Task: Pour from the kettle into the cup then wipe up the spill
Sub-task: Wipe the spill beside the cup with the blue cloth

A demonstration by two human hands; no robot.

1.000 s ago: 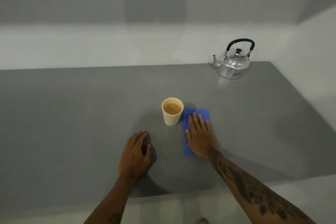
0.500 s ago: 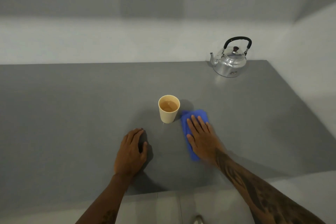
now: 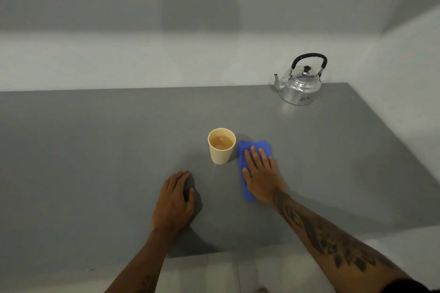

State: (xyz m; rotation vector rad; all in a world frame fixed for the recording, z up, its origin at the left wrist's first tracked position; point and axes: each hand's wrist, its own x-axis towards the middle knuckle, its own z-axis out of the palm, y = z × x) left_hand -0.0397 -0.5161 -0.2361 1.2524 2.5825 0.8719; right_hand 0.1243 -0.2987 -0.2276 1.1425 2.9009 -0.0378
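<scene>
Right hand: the right hand (image 3: 260,177) lies palm down on the blue cloth (image 3: 254,150), fingers (image 3: 254,155) straight and slightly spread, pressed flat on the fabric rather than gripping it.
Left hand: the left hand (image 3: 175,200) rests on the bare counter (image 3: 95,162), fingers loosely curled and close together, holding nothing; it sits nearer the person than the cup and to its left.
Cloth: folded into a long strip, flat on the counter just right of the cup; whether it touches the cup cannot be told. Its far end shows beyond the fingertips, its near end by the wrist.
Cup: the pale yellow cup (image 3: 222,146) stands upright near the middle of the counter, holding a light brown liquid well below the rim.
Kettle: the shiny metal kettle (image 3: 299,85) stands upright at the far right corner, well apart from the cup, black handle raised, lid on, spout pointing left.
Spill: a faint sheen shows on the counter just below the cup's base; too faint to call.
</scene>
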